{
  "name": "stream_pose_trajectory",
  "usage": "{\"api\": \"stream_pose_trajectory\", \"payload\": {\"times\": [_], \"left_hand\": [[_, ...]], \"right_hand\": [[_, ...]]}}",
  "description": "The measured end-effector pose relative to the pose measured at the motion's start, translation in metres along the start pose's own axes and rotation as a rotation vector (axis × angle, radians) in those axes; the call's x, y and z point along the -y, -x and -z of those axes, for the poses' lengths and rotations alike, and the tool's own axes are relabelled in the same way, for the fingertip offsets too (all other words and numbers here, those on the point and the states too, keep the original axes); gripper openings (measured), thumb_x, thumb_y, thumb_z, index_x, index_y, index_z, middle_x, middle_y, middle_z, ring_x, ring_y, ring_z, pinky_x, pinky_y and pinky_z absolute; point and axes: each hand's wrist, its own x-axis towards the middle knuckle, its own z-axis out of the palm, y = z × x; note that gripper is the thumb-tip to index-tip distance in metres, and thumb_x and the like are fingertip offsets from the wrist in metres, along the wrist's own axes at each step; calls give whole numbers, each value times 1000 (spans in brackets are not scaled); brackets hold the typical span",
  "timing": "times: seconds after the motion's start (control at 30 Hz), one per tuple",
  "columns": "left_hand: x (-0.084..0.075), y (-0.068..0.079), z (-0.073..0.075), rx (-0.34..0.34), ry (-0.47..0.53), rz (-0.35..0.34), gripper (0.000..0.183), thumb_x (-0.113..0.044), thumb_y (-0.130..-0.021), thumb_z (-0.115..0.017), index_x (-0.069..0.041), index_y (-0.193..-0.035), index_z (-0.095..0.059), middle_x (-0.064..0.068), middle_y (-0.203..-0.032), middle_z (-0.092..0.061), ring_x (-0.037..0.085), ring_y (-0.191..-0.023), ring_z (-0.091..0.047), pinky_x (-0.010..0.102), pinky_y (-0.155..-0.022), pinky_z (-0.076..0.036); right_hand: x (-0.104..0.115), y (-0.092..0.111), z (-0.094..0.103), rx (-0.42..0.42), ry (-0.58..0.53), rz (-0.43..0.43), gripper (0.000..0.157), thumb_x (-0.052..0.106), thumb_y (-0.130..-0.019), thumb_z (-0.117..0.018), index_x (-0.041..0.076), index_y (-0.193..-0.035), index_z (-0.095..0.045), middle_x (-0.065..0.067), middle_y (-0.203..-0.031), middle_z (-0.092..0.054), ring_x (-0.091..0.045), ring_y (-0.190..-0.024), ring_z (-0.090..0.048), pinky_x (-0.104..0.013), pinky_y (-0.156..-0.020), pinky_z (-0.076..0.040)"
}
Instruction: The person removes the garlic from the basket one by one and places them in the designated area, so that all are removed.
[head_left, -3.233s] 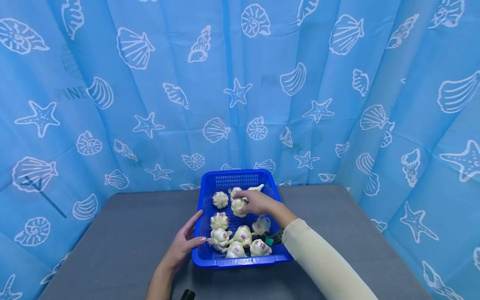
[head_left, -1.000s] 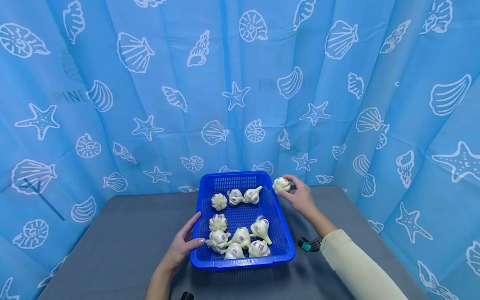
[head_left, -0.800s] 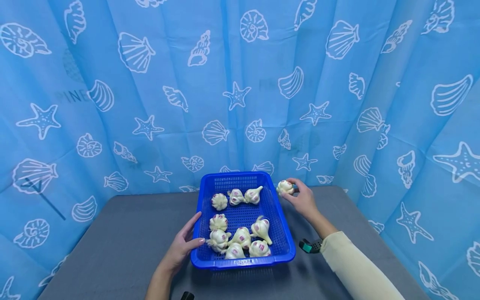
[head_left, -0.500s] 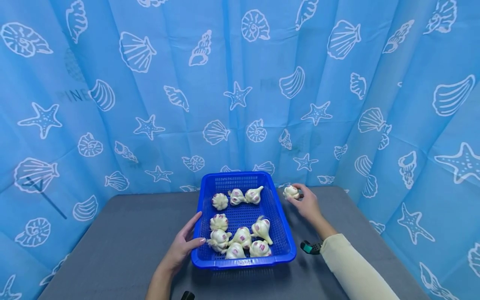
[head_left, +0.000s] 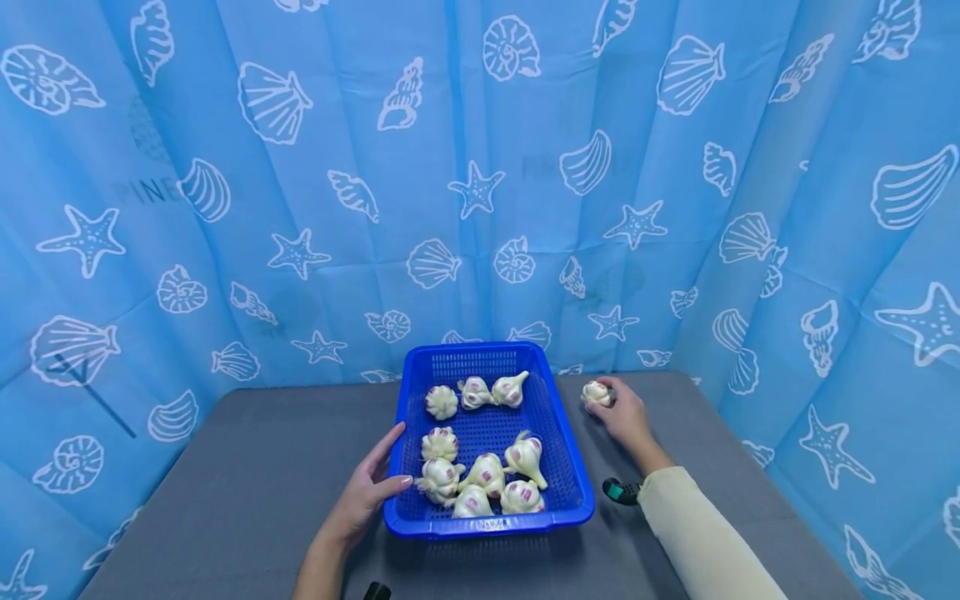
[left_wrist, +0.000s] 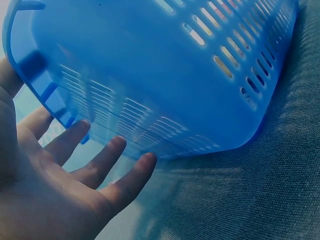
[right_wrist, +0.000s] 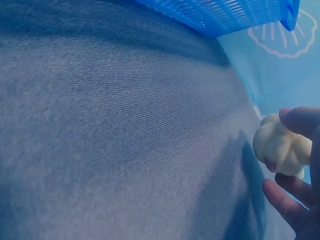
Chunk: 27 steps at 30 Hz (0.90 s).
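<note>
My right hand (head_left: 626, 414) pinches a garlic bulb (head_left: 595, 393) between thumb and fingers, to the right of the blue basket (head_left: 579, 492). In the right wrist view the pale, lobed bulb (right_wrist: 280, 146) sits between thumb and fingertips, close over the grey cloth. At the basket's left side my left hand (head_left: 363, 492) holds the rim, thumb over the edge. The left wrist view shows its fingers (left_wrist: 127, 185) spread along the outside of the slotted wall (left_wrist: 150, 60). Several white garlic bulbs with purple marks lie inside, among them a long-necked bulb (head_left: 510, 389) at the back.
A grey cloth-covered table (head_left: 247, 492) lies under the basket. Behind it hangs a blue curtain (head_left: 480, 275) with white shell prints, close to the table's back edge. A black strap with a green patch (head_left: 621, 492) is at the right wrist.
My right hand took a garlic bulb out of the basket's middle, carried it over the right rim, then lowered it farther right toward the table. My left hand stays on the basket.
</note>
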Motion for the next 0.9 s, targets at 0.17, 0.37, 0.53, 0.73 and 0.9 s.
{"api": "stream_pose_trajectory", "payload": {"times": [0.17, 0.37, 0.53, 0.73, 0.9], "left_hand": [[1, 0, 1, 0, -4, -1, 73, -15, -91, -66, -29, -153, -30, 16, -157, -24, 42, -136, -35, 56, -101, -39], [0, -1, 1, -2, -19, -5, 73, -17, -91, -66, -29, -153, -30, 15, -156, -25, 41, -135, -36, 55, -101, -39], [-1, -1, 0, -8, -38, -5, 72, -18, -90, -66, -29, -153, -31, 15, -156, -26, 41, -135, -36, 57, -102, -39], [0, 0, 0, -14, -46, -7, 72, -18, -91, -66, -30, -153, -31, 14, -157, -25, 41, -135, -35, 58, -102, -38], [-1, 0, -1, -14, -39, -5, 72, -18, -91, -66, -30, -153, -31, 15, -157, -25, 41, -135, -36, 58, -102, -38]], "right_hand": [[-1, -4, -5, 31, -3, -35, 48, 11, -85, -74, 0, -128, -54, -28, -124, -57, -44, -113, -53, -56, -90, -41], [0, -9, -10, 49, -36, -99, 49, 12, -87, -72, 0, -129, -53, -27, -126, -56, -44, -113, -52, -56, -90, -41], [2, -12, -13, 58, -75, -160, 50, 14, -88, -71, 0, -131, -51, -26, -131, -53, -43, -115, -50, -55, -92, -39], [3, -14, -15, 68, -98, -182, 53, 16, -88, -71, -2, -133, -50, -27, -133, -51, -43, -116, -50, -54, -95, -39], [5, -14, -15, 94, -114, -197, 56, 17, -88, -70, -3, -135, -47, -28, -136, -49, -43, -120, -48, -54, -98, -37]]}}
